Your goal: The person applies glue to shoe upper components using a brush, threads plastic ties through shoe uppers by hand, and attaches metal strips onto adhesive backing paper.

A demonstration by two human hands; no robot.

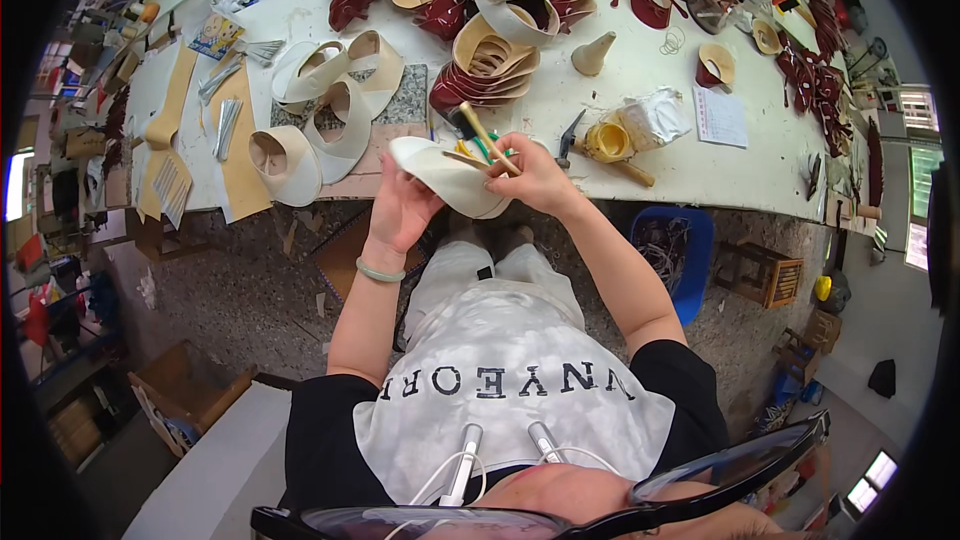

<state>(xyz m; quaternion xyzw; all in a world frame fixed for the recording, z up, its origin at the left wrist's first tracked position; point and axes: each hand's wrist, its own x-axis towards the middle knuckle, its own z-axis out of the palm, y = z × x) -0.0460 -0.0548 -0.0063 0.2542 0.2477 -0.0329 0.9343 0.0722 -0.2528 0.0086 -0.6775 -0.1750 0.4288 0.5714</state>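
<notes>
A pale off-white shoe upper (440, 172) is held up at the near edge of the bench. My left hand (405, 205) grips its left side between thumb and fingers. A slim wooden stick (487, 137) slants through the closed fingers of my right hand (540, 178), which is at the upper's right side. Whether the stick ends in bristles or a blade I cannot tell. A second thin brown stick (463, 159) shows against the upper, partly hidden by my right hand. Similar white uppers (345, 120) stand at the left on the bench.
Right of my hands are a yellow-coated glue pot (607, 142), a hammer (570, 136) and a crumpled clear bag (657, 116). Dark red and tan uppers (485, 70) are stacked behind. A speckled stone slab (400, 95) lies left, a blue bin (690, 275) below the bench.
</notes>
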